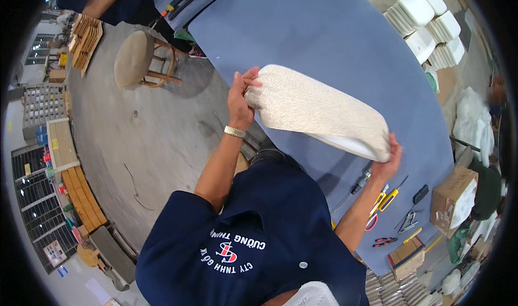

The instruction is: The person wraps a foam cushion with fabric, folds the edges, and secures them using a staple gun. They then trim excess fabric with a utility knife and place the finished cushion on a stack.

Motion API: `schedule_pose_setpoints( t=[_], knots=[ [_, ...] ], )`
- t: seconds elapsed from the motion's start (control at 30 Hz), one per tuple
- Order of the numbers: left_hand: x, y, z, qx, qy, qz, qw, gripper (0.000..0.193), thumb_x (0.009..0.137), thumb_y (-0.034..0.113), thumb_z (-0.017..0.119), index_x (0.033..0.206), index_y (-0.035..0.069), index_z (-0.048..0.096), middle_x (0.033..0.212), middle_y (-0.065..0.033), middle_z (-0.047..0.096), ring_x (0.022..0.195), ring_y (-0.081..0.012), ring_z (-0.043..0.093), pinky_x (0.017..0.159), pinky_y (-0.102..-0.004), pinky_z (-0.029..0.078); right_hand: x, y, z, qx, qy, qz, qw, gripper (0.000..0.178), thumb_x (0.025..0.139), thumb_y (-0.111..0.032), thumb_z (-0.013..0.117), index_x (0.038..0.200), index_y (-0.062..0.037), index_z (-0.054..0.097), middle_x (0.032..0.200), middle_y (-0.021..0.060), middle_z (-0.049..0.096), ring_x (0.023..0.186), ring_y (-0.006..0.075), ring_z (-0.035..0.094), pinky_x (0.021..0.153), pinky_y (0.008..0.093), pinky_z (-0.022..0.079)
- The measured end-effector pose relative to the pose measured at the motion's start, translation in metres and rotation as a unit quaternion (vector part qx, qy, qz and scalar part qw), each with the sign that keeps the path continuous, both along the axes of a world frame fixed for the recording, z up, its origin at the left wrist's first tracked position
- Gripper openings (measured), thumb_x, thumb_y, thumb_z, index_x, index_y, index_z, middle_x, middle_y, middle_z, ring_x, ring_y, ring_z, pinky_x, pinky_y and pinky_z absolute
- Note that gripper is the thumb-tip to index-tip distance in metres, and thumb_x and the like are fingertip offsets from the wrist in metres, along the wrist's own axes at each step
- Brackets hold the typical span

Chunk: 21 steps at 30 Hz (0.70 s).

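I hold a long cream, fabric-covered cushion (318, 109) between both hands, tilted, above a blue worktable (334, 36). My left hand (240, 97), with a metal wristband, grips the cushion's upper left end. My right hand (389, 164) clasps the lower right end from underneath. A white underside shows along the cushion's lower edge. My navy shirt fills the lower middle of the view.
On the table by my right arm lie a yellow-handled tool (385, 199), red scissors (384, 242) and cardboard boxes (452, 199). Stacks of white pads (429, 23) sit at the far right. A round stool (134, 58) stands on the concrete floor; another person (102, 1) works beyond it.
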<state>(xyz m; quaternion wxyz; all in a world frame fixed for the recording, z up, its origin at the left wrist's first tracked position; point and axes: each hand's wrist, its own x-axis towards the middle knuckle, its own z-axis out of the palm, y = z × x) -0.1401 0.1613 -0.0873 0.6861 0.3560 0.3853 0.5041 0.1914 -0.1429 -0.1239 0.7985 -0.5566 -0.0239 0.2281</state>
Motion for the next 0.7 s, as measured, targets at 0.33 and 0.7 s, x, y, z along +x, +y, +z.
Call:
schedule_pose_setpoints(
  t=[0.33, 0.7],
  knots=[
    [-0.05, -0.018, -0.081, 0.023, 0.542, -0.116, 0.832, 0.062, 0.105, 0.055, 0.049, 0.112, -0.003, 0.071, 0.096, -0.0267, 0.073, 0.105, -0.0392, 0.07, 0.094, -0.044, 0.051, -0.045, -0.026, -0.042, -0.382, -0.131, 0.103, 0.909, 0.061, 0.101, -0.026, 0.066, 0.151, 0.0002, 0.042, 0.14, 0.025, 0.057, 0.126, 0.0289, 0.059, 0.107, 0.038, 0.045],
    [0.061, -0.002, -0.055, 0.487, 0.697, -0.273, 0.45, 0.067, 0.107, 0.056, 0.035, 0.163, 0.02, 0.032, 0.172, -0.0165, 0.02, 0.158, -0.0352, 0.017, 0.125, -0.0598, 0.015, -0.047, 0.028, -0.017, -0.597, -0.182, 0.087, 0.776, 0.064, 0.105, -0.055, 0.042, 0.138, -0.0014, 0.049, 0.117, 0.0335, 0.068, 0.113, 0.0527, 0.064, 0.099, 0.0578, 0.047]
  ],
)
